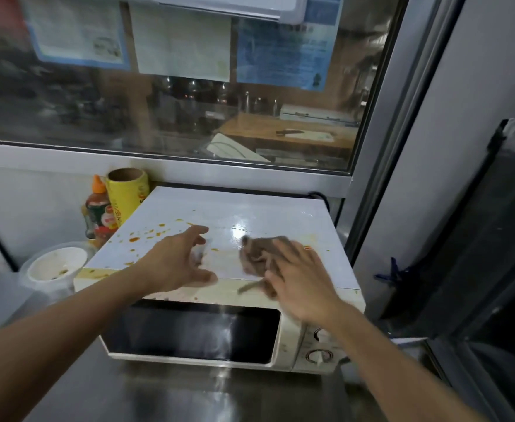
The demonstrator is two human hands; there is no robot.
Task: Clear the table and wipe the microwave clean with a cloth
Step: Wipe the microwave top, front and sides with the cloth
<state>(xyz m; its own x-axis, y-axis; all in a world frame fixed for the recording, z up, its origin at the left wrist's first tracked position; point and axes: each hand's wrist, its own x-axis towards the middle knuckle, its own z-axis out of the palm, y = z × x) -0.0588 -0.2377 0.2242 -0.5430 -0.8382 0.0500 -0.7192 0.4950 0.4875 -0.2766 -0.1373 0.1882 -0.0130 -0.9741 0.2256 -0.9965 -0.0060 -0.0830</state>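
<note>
A white microwave stands on a steel counter, its top spotted with orange sauce stains on the left side. My right hand holds a crumpled grey-brown cloth against the microwave's top, right of centre; both are motion-blurred. My left hand hovers over the top's front left with fingers spread and loosely bent, holding nothing that I can make out.
Left of the microwave stand a sauce bottle with an orange cap, a yellow roll and a used white bowl. A glass window lies behind. A dark door frame rises at the right. Steel counter runs in front.
</note>
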